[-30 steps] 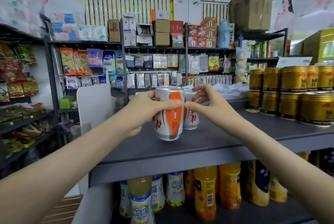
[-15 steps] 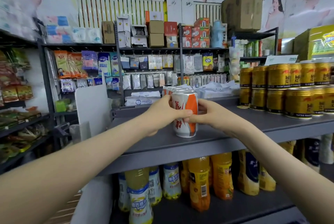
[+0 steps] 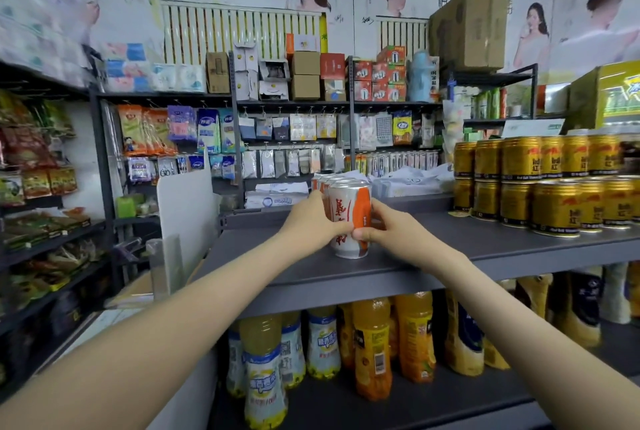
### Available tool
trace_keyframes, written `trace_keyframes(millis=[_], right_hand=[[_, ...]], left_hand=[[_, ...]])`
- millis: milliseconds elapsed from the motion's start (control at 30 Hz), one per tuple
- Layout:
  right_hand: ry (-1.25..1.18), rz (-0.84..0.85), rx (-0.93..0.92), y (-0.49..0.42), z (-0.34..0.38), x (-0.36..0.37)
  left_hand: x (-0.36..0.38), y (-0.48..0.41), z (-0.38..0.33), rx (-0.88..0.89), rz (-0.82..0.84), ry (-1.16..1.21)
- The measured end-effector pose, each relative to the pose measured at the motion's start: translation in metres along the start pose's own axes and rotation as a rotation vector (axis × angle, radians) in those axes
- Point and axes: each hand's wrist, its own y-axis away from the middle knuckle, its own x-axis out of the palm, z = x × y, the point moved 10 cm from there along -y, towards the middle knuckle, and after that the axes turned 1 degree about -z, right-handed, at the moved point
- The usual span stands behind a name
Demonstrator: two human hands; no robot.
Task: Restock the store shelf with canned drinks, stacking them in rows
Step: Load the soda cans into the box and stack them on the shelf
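A: What's under the fingers?
B: A dark grey shelf, flat and matt, with a thick front lip. It's a shop aisle. Racks of hanging packets stand beyond the fingertips, posters cover the wall above, and a brown cardboard box sits high up to their right.
A: And closer in?
B: Right of the fingers, well apart, shiny gold cans stand two high on the same shelf. Below the wrists, one level down, are plastic bottles of yellow and orange drink. Left of the fingers a white board stands upright at the shelf's end.
A: The task's thing?
B: A can, white with an orange panel and red characters, a smooth cylinder with a silver top. It's upright between the two hands, base on the shelf, toward the front. Just behind it, past the fingertips, a row of the same cans runs back.
A: How do the hands lie?
B: The left hand wraps the can's left side, fingers curled close together and thumb low on the front. The right hand curls round the right side, fingers bent and thumb pressed low on the front. Whether the two thumbs touch, I can't tell.
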Motion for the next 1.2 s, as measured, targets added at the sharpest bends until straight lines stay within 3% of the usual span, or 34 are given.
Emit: trace_keyframes(millis=[67,167,300,367,500,867,1033,1200], right_hand=[[0.205,-0.074,-0.052,0.014,0.010,-0.004],[0.369,-0.229,-0.137,0.047,0.026,-0.008],[0.328,-0.345,-0.360,0.103,0.047,0.009],[0.252,-0.323,-0.448,0.136,0.055,0.026],[0.096,-0.102,-0.510,0.198,0.056,0.085],[-0.053,0.667,-0.353,0.369,0.027,0.287],[-0.036,0.831,-0.342,0.413,0.033,0.352],[0.021,0.955,-0.312,0.451,0.042,0.433]], left_hand=[[-0.006,0.016,-0.011,0.051,-0.033,-0.205],[-0.014,0.053,-0.017,0.045,-0.082,-0.327],[-0.024,0.132,-0.023,0.104,-0.248,-0.394],[-0.025,0.189,-0.025,0.155,-0.335,-0.384],[-0.004,0.302,0.003,0.076,-0.356,-0.385],[0.022,0.612,0.176,-0.711,-0.142,-0.442],[0.011,0.688,0.228,-0.943,-0.044,-0.436],[0.012,0.723,0.295,-1.015,0.132,-0.443]])
